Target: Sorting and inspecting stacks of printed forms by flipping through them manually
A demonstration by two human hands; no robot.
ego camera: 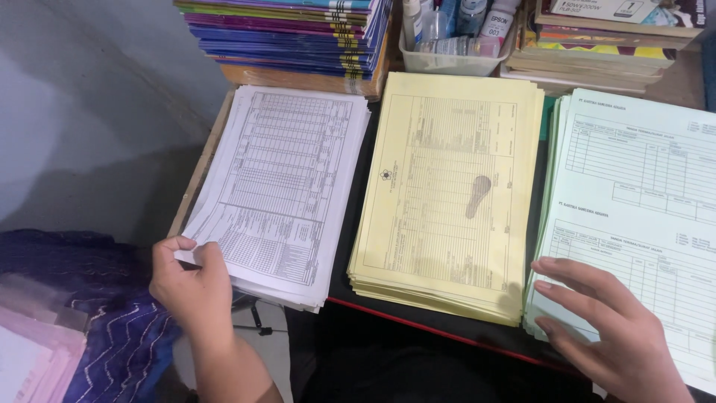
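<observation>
My left hand pinched the near corner of the white stack on the worktop. My right hand lay released, fingers spread, on the green stack; a yellow stack sat between the 2.

The white stack of printed table forms lies at 9 o'clock, tilted slightly clockwise, sheets a little fanned; its near left corner is lifted. The green stack of printed forms lies at 3 o'clock, flat, running off the right edge, edges slightly uneven.
</observation>
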